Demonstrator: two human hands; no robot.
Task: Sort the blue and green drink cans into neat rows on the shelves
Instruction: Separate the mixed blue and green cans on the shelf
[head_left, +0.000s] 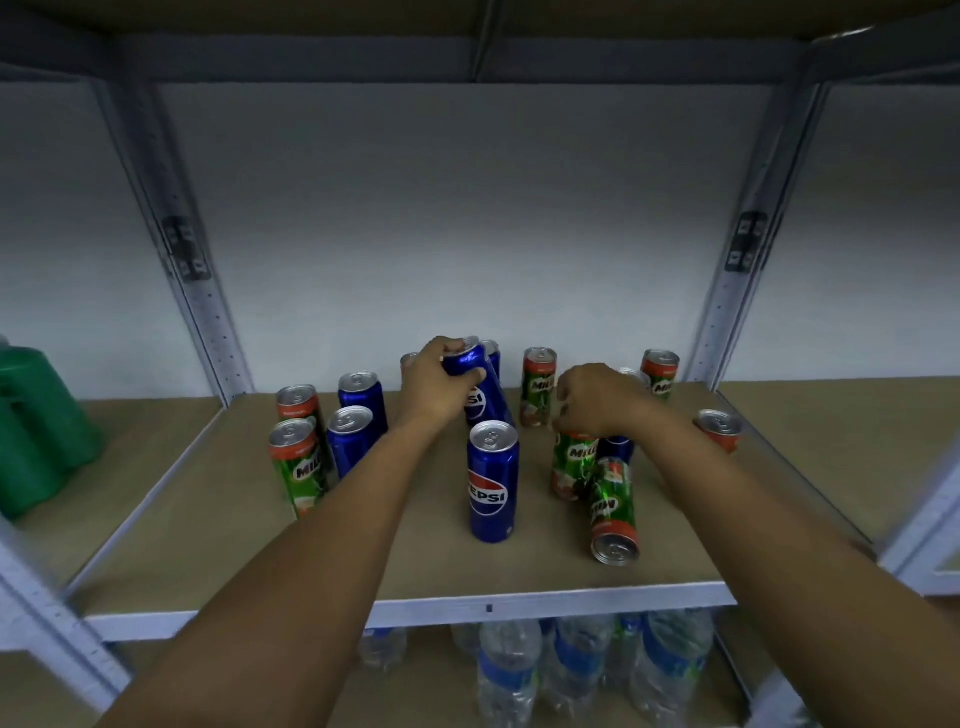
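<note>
Left hand (434, 382) grips a tilted blue can (475, 387), likely lifting it clear of the mix. Right hand (597, 400) curls over a green can (571, 465), steadying it on the shelf (415, 561).

Both bare forearms reach forward from the lower edge of the view, converging toward the middle. The left hand (434, 382) is raised at the wrist, its fingers and thumb curled in a grip round a tilted blue can (475, 382). The right hand (592, 400) is turned palm down, knuckles up, fingers curled downward onto the top of a green can (571, 462).
</note>
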